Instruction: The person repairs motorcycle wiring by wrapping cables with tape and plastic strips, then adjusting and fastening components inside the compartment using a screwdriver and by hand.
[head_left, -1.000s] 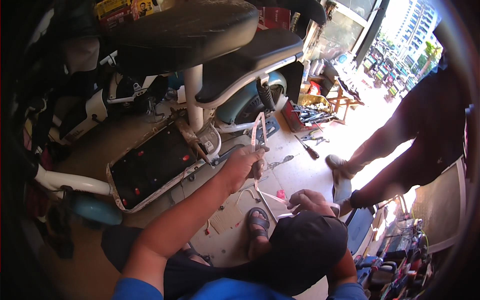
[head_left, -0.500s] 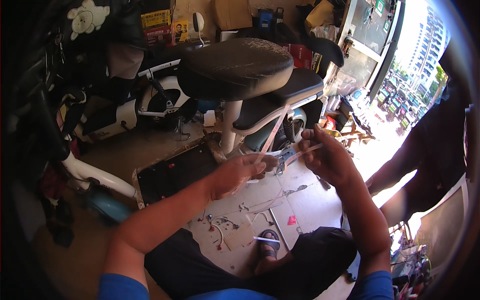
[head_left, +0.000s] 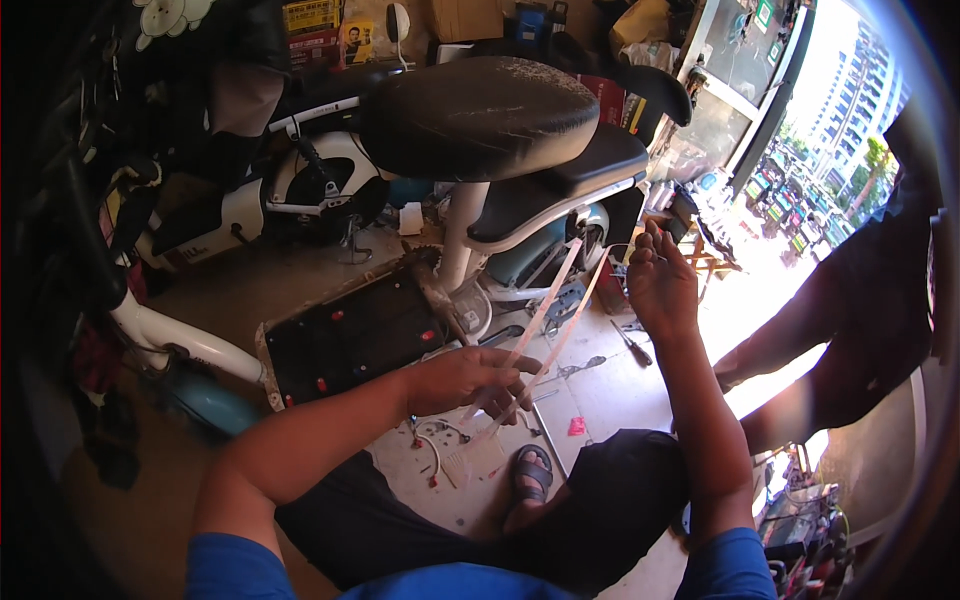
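Note:
My left hand [head_left: 465, 380] is closed around a long, thin, translucent pinkish strip [head_left: 548, 300], which passes between its fingers. Two lengths of it run side by side, slanting up toward the bike's seats, with the lower ends hanging below my fingers. My right hand [head_left: 665, 290] is raised higher, its fingertips pinched. A thin line leads from the upper end of one length to those fingertips. Before me stands an electric bike with a worn black round seat [head_left: 480, 120], a second black seat [head_left: 560, 190] behind it, and a black footboard [head_left: 350, 335].
Wires with connectors [head_left: 435, 445], a thin metal rod [head_left: 552, 440] and a pink scrap [head_left: 577, 426] lie on the tiled floor near my sandalled foot [head_left: 532, 475]. A screwdriver [head_left: 632, 345] lies farther off. Another person's leg [head_left: 840, 330] is at the right, by the bright doorway.
My right hand has moved up and away from my left, drawing the strip out. My left hand has dropped lower. The view has shifted slightly.

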